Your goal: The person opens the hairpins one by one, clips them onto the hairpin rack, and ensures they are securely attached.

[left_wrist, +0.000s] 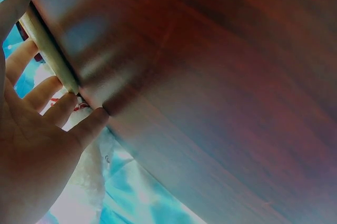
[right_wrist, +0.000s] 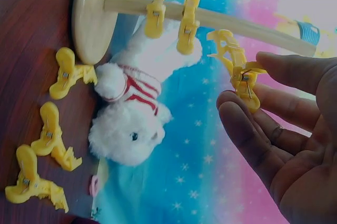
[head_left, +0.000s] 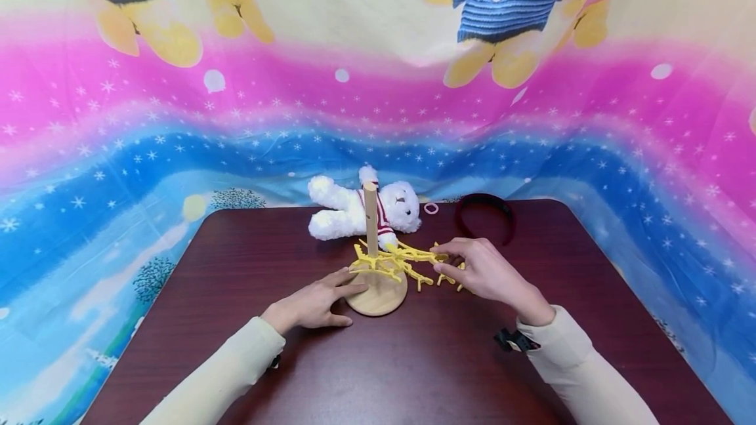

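Observation:
A wooden stand has a round base [head_left: 380, 300] and an upright post [head_left: 371, 215]. My left hand [head_left: 312, 299] rests at the left side of the base, fingers spread and extended. To the right of the post, my right hand [head_left: 487, 269] pinches a yellow alligator hair clip [right_wrist: 244, 83] between thumb and fingers, its toothed end pointing toward the post. Two more yellow clips, one lower [right_wrist: 155, 19] and one higher [right_wrist: 187, 27], are clamped on the post in the right wrist view.
Several loose yellow clips [right_wrist: 50, 132] lie on the dark table [head_left: 378, 379] right of the base. Behind the post lies a white teddy bear [head_left: 403, 205] in a red-striped top. A pink hair tie [head_left: 432, 208] and a dark red headband [head_left: 485, 197] are near the back edge.

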The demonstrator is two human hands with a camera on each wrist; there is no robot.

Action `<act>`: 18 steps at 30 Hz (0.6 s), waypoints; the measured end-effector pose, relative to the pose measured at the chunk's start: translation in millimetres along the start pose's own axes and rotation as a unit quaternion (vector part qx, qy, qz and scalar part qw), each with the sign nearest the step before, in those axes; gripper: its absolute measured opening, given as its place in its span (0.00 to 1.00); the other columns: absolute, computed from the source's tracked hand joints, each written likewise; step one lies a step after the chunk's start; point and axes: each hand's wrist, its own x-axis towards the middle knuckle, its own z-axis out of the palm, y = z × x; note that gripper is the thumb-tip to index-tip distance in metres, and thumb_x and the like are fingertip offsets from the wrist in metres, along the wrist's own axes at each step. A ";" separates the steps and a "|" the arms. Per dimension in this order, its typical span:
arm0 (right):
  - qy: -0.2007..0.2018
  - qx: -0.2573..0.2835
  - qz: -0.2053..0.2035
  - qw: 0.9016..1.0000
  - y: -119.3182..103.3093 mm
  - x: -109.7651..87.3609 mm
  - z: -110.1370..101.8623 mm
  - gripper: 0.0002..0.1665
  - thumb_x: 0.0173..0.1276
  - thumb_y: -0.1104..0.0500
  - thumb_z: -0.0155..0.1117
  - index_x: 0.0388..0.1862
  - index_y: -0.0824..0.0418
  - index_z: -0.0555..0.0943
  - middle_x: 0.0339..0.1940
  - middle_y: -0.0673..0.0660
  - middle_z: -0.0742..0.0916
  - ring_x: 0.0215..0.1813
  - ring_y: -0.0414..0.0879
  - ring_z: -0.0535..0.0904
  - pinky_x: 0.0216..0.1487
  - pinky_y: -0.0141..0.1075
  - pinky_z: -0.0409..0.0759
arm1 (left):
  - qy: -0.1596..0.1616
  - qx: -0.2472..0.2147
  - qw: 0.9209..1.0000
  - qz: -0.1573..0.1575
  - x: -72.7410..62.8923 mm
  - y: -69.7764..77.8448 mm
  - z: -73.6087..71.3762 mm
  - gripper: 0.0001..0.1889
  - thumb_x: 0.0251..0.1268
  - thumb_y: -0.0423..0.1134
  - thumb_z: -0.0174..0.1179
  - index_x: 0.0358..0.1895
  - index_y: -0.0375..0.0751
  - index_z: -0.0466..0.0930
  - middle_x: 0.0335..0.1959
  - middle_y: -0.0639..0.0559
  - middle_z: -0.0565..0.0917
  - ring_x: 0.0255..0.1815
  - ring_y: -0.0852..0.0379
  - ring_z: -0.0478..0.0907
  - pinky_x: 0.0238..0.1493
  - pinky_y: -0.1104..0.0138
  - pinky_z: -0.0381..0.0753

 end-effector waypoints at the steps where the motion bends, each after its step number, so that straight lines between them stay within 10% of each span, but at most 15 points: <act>1: -0.001 -0.002 -0.005 1.000 -1.1 0.7 0.2 0.15 0.66 0.53 0.71 0.51 0.51 0.88 0.43 0.47 0.90 0.36 0.32 0.82 0.36 0.31 0.81 | 0.000 0.000 1.000 0.001 0.1 0.3 -0.1 0.39 0.63 0.56 0.66 0.77 0.59 0.62 0.79 0.40 0.59 0.82 0.39 0.52 0.74 0.50 0.66; 18: 0.008 -0.013 -0.048 0.999 -13.0 22.5 15.1 0.16 0.67 0.54 0.70 0.52 0.52 0.88 0.40 0.47 0.91 0.34 0.35 0.79 0.36 0.31 0.77 | 0.006 0.003 1.000 0.008 0.9 -1.8 0.9 0.38 0.64 0.56 0.66 0.76 0.57 0.63 0.79 0.39 0.60 0.81 0.39 0.53 0.74 0.50 0.67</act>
